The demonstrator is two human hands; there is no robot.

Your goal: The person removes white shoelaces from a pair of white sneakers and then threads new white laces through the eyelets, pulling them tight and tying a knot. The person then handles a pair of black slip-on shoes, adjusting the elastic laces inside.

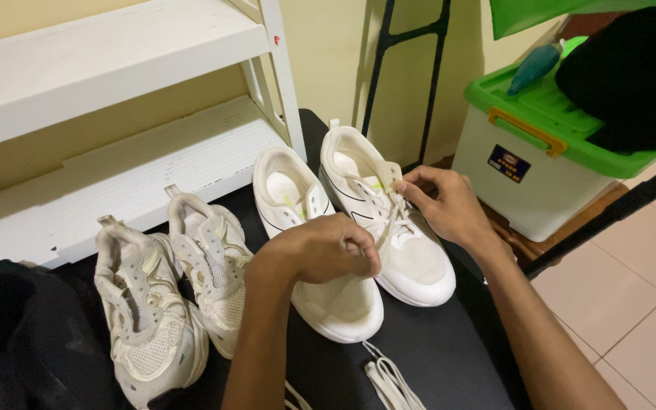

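While your right hand (449,205) pinches the right sneaker's (389,220) lace (386,220) (white), your left hand (320,250) grips its other end.

The single head-worn camera is looking steeply down and forward from above the black mat (434,349), sitting close enough that the person's forearms are entering from the bottom edge and filling the lower middle of the frame. The view is facing toward the white shelf unit (115,99), which is rising behind the mat at upper left. The green-lidded storage box (540,144) is showing behind the mat to the right, and tiled floor (647,304) is running along the mat's right side. No second view is sharing this scene.
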